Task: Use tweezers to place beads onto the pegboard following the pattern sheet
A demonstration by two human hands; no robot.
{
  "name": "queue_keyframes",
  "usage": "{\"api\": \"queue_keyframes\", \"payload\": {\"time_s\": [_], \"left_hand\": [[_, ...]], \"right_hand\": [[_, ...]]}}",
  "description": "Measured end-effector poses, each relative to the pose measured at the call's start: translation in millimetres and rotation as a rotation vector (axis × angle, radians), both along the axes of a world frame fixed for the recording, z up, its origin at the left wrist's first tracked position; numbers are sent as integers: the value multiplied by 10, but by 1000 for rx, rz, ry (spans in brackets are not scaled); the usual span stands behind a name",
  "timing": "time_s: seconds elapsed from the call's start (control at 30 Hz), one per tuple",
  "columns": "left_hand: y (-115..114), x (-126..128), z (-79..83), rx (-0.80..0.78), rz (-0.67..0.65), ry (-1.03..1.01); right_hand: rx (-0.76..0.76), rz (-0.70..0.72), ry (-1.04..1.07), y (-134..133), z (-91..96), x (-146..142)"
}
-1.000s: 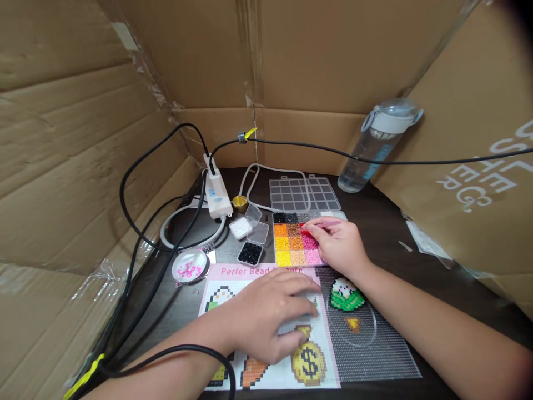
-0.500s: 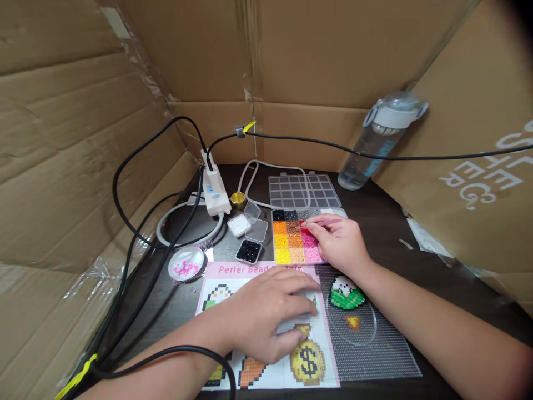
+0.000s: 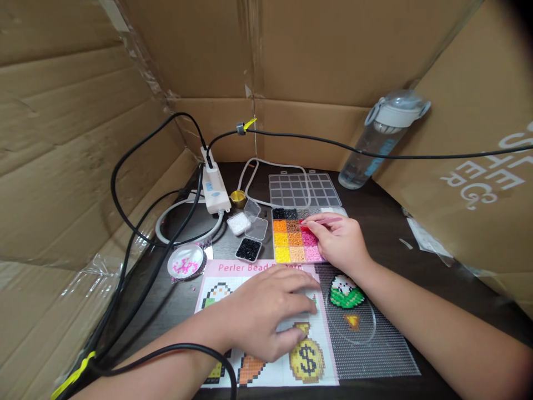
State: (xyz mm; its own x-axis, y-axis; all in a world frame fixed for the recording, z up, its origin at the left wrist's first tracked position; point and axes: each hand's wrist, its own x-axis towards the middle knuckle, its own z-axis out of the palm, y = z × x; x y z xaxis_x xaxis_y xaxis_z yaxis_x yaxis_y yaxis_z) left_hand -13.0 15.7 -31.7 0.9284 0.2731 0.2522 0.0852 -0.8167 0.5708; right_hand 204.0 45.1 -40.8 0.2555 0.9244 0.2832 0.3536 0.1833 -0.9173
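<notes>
Pink tweezers (image 3: 331, 220) are pinched in my right hand (image 3: 343, 241), their tips over the brown and red compartments of a bead box (image 3: 281, 240) sorted by colour. My left hand (image 3: 272, 311) rests with fingers spread on the printed Perler bead pattern sheet (image 3: 310, 383), which shows a money bag and other pictures. To the right lies a clear pegboard (image 3: 387, 355). On it are a green, white and black bead piece (image 3: 346, 293) and a small yellow-brown bead piece (image 3: 352, 321). Whether a bead sits between the tweezer tips is too small to tell.
Small boxes of black beads (image 3: 249, 250) and white beads (image 3: 239, 224) stand left of the bead box. A dish (image 3: 185, 262) holds pink beads. Behind are a power strip (image 3: 215, 189), a gold cup (image 3: 238, 198) and a water bottle (image 3: 377, 141). Black cables (image 3: 291, 133) cross the view.
The view has shifted very slightly. Both hands keep their places, with the tweezers still over the brown and red compartments.
</notes>
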Motion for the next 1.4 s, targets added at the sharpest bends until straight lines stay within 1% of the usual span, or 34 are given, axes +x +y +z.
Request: {"api": "queue_keyframes", "payload": {"time_s": [0.43, 0.93, 1.2, 1.3, 1.37, 1.4], "left_hand": [[12, 10, 2, 4, -6, 21], [11, 15, 6, -8, -5, 15], [7, 8, 4, -13, -7, 18], [7, 12, 10, -4, -4, 6], [15, 14, 14, 5, -2, 6], [21, 16, 17, 8, -2, 11]], "right_hand": [[-22, 18, 28, 8, -30, 0], [-14, -10, 28, 19, -57, -6], [-11, -27, 26, 2, -38, -8], [14, -39, 13, -19, -4, -25], [62, -52, 10, -54, 84, -47], [86, -59, 14, -87, 159, -55]]}}
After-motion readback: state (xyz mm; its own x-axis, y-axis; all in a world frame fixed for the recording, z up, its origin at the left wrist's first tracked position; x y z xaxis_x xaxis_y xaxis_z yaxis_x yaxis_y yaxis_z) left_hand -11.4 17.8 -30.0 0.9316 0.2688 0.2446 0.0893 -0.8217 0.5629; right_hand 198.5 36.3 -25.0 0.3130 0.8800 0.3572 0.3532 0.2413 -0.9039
